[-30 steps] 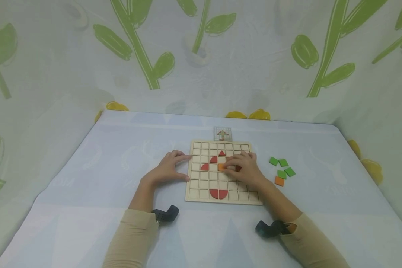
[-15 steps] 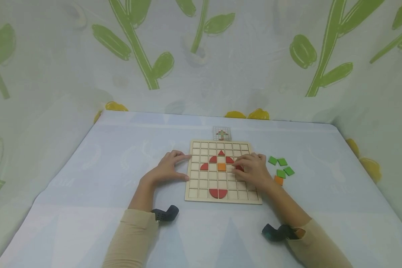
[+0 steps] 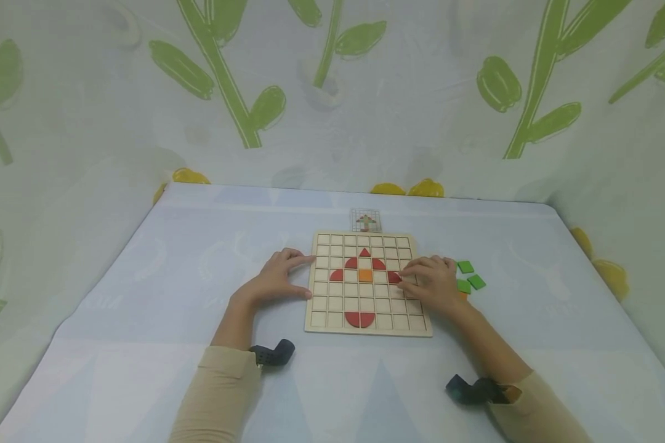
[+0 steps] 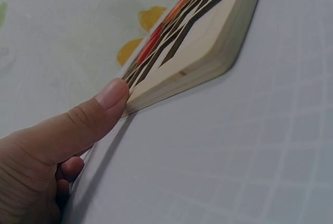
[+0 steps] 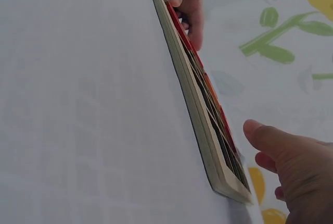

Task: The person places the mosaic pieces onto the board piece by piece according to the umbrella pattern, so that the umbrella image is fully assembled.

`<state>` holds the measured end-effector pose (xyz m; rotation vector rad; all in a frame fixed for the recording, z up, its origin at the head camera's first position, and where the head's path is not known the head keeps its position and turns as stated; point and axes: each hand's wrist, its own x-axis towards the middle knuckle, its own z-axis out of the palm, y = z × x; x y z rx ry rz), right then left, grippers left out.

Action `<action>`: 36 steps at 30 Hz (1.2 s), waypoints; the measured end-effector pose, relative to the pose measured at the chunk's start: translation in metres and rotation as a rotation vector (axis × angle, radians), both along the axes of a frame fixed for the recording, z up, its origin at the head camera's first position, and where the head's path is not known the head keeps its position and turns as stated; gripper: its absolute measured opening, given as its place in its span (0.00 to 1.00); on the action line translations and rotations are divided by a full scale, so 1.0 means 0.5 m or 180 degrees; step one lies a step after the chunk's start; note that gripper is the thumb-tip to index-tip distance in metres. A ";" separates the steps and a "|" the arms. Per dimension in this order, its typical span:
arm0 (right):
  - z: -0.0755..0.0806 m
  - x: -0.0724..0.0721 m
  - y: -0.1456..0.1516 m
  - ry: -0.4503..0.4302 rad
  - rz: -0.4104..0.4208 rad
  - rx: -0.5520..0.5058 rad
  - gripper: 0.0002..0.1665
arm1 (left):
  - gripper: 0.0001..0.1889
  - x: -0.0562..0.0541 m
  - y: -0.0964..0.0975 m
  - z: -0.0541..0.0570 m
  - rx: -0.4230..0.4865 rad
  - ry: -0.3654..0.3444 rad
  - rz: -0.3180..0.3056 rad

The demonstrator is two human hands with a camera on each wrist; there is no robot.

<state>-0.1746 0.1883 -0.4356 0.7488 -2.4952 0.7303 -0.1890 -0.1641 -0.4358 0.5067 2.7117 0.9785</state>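
A wooden grid board (image 3: 337, 250) lies flat on the table. My left hand (image 3: 277, 280) rests at its left edge, thumb and fingertips spread apart along the frame; in the left wrist view the thumb (image 4: 112, 94) touches the rim. An orange square tile (image 3: 365, 275) sits in a central cell. Around it are a red triangle (image 3: 364, 252) and several red quarter-circle pieces (image 3: 352, 319). Over the board's right edge hovers my right hand (image 3: 435, 283), thumb and fingers apart, nothing between them, fingertips near a red piece (image 3: 393, 277).
Several green square tiles (image 3: 476, 282) lie right of the board, some partly behind my right hand, along with an orange tile (image 3: 463, 296) mostly hidden. A small pattern card (image 3: 366, 219) lies at the board's far edge. Patterned fabric (image 3: 410, 123) rises behind the table.
My right hand has let go of the orange square in the central cell and moved right, toward the board's right edge and the loose tiles. My left hand stays at the left edge.
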 end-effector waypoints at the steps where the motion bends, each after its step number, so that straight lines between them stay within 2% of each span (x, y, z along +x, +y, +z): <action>1: 0.001 0.002 0.003 -0.0015 -0.0018 -0.0004 0.13 | 0.44 0.000 0.000 0.000 0.0005 -0.0004 -0.0003; 8: 0.005 0.022 0.033 -0.0179 -0.0174 -0.0002 0.12 | 0.44 0.000 0.001 0.000 0.0002 -0.0006 0.0001; 25: -0.011 0.050 0.095 0.0017 -0.0127 -0.0129 0.15 | 0.44 0.003 -0.001 0.001 -0.0013 0.0017 0.0005; 36: -0.014 0.071 0.131 -0.0022 -0.0428 0.0112 0.15 | 0.44 0.000 -0.001 -0.003 -0.0001 0.0042 -0.0019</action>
